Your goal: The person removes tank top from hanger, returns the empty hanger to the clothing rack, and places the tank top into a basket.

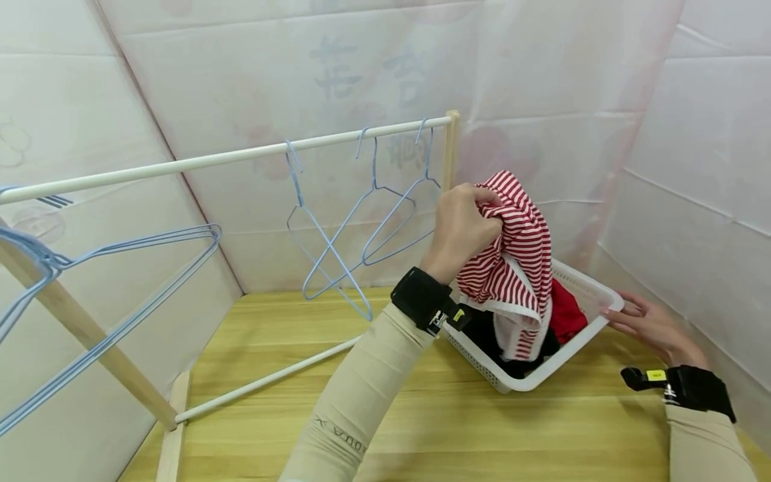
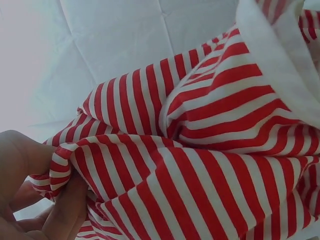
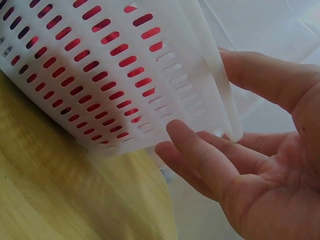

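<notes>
A red-and-white striped garment (image 1: pixel 512 241) hangs bunched from my left hand (image 1: pixel 464 227), which pinches its upper part. Its white-edged lower end still hangs inside the white plastic basket (image 1: pixel 533 381). Close up, the left wrist view shows a gathered fold of the striped cloth (image 2: pixel 200 190) between thumb and fingers. At the basket's right corner is my right hand (image 1: pixel 656 325). In the right wrist view its thumb goes behind the basket rim (image 3: pixel 227 105) and its fingers (image 3: pixel 200 150) lie along the outside. Red cloth (image 1: pixel 566 311) and black cloth (image 1: pixel 482 331) lie in the basket.
Left of the basket stands a rack with a white rail (image 1: pixel 229 157) and wooden posts (image 1: pixel 450 150). Several blue wire hangers (image 1: pixel 331 248) hang from it, others bunched (image 1: pixel 120 248) at far left. White sheeting (image 1: pixel 241 80) encloses the wooden tabletop (image 1: pixel 434 428).
</notes>
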Tool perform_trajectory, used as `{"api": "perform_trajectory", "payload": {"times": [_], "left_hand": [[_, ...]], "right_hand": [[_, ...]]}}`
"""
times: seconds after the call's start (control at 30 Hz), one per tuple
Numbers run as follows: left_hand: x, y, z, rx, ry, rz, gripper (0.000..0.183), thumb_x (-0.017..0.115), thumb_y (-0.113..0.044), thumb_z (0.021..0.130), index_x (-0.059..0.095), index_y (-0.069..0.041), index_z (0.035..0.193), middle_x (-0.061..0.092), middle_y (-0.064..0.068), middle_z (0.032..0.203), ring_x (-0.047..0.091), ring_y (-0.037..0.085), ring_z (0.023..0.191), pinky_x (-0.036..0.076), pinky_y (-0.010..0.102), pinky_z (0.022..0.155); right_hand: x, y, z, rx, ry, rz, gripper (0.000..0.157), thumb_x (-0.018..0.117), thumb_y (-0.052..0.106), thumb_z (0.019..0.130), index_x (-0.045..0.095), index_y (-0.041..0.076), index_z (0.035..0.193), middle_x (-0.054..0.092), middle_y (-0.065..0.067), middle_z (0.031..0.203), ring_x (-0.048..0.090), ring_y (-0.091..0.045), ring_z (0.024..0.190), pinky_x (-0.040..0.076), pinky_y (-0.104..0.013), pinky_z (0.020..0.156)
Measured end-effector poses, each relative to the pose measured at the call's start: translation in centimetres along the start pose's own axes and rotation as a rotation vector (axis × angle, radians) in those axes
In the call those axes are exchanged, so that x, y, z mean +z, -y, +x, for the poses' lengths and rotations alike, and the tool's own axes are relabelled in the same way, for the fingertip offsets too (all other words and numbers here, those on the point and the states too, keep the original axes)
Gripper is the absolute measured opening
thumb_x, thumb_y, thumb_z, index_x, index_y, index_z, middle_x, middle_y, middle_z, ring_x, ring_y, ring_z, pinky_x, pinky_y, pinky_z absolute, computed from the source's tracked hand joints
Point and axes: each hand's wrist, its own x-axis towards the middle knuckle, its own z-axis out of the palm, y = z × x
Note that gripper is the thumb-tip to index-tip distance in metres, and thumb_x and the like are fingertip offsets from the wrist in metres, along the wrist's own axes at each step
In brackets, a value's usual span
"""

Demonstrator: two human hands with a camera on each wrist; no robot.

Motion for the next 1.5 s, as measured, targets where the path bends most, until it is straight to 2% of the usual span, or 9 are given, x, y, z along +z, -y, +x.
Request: {"api": "perform_trajectory", "payload": {"times": [0.2,0.33,0.6,0.77,1.07,1.27,1.37,1.47,1.5], "left_hand": [[0.9,-0.1,0.9,0.025,-0.021,0.074,0.027,0.071,-0.002,0.075,0.083,-0.014,0.096,0.076,0.0,0.096,0.061,0.009,0.08,0.04,0.016,0.066],[1.2,-0.2,1.4,0.026,-0.037,0.126,0.026,0.072,-0.005,0.077,0.083,-0.017,0.099,0.075,-0.001,0.096,0.06,0.008,0.079,0.039,0.015,0.063],[1.7,-1.0,3.0,0.047,-0.124,0.106,0.029,0.073,-0.006,0.08,0.083,-0.014,0.105,0.077,0.0,0.103,0.068,0.011,0.094,0.045,0.015,0.073],[3.1,-1.1,3.2,0.076,-0.136,0.101,0.025,0.074,-0.005,0.08,0.083,-0.014,0.101,0.075,0.001,0.101,0.068,0.012,0.093,0.044,0.014,0.072],[6.6,0.5,1.6,0.036,-0.025,0.09,0.025,0.075,-0.005,0.079,0.082,-0.018,0.1,0.075,-0.001,0.106,0.068,0.011,0.099,0.043,0.012,0.074],[8.2,1.2,0.8,0.047,0.046,0.038,0.022,0.076,-0.005,0.078,0.082,-0.019,0.094,0.076,-0.002,0.102,0.063,0.008,0.089,0.038,0.011,0.068],[8.9,1.6,0.3,0.052,0.078,0.011,0.021,0.076,-0.005,0.079,0.083,-0.018,0.095,0.078,-0.002,0.1,0.06,0.005,0.085,0.034,0.009,0.066],[9.6,2.1,-0.3,0.043,0.129,-0.027,0.023,0.075,-0.006,0.08,0.083,-0.016,0.099,0.078,-0.002,0.102,0.056,0.003,0.082,0.032,0.007,0.065],[9.7,2.3,-0.5,0.042,0.142,-0.028,0.023,0.075,-0.006,0.08,0.083,-0.016,0.099,0.078,-0.001,0.103,0.056,0.002,0.083,0.033,0.006,0.066]], "right_hand": [[0.2,-0.2,-0.1,-0.021,-0.022,-0.094,0.09,0.058,0.009,0.105,-0.013,-0.012,0.157,0.064,0.03,0.105,0.069,0.006,0.096,0.06,-0.02,0.082],[0.3,-0.6,-0.3,-0.038,-0.011,-0.035,0.09,0.057,0.005,0.105,-0.015,-0.013,0.156,0.066,0.028,0.105,0.07,0.005,0.095,0.06,-0.019,0.081],[0.5,-0.1,-0.5,-0.016,-0.009,-0.031,0.091,0.056,0.008,0.106,-0.018,-0.009,0.157,0.064,0.029,0.106,0.069,0.006,0.097,0.059,-0.019,0.083],[0.5,0.2,-0.6,-0.007,-0.013,-0.035,0.092,0.056,0.009,0.106,-0.018,-0.008,0.158,0.063,0.029,0.106,0.069,0.007,0.097,0.059,-0.019,0.083],[0.8,0.4,-1.0,0.029,-0.045,-0.166,0.094,0.058,0.018,0.106,-0.016,-0.008,0.158,0.058,0.034,0.106,0.067,0.01,0.097,0.059,-0.019,0.085],[0.9,0.7,-0.8,0.05,-0.073,-0.295,0.097,0.06,0.03,0.105,-0.011,-0.007,0.16,0.052,0.034,0.108,0.064,0.013,0.099,0.059,-0.023,0.091],[1.1,0.7,-0.6,0.045,-0.088,-0.338,0.097,0.061,0.033,0.105,-0.008,-0.009,0.16,0.052,0.023,0.115,0.063,0.014,0.099,0.059,-0.026,0.092],[1.2,0.5,-0.6,0.049,-0.093,-0.366,0.097,0.06,0.034,0.105,-0.007,-0.009,0.16,0.056,-0.007,0.133,0.061,0.015,0.099,0.059,-0.028,0.094],[1.3,0.5,-0.6,0.052,-0.094,-0.367,0.097,0.06,0.034,0.105,-0.007,-0.009,0.16,0.054,-0.009,0.135,0.061,0.015,0.099,0.059,-0.028,0.094]]}}
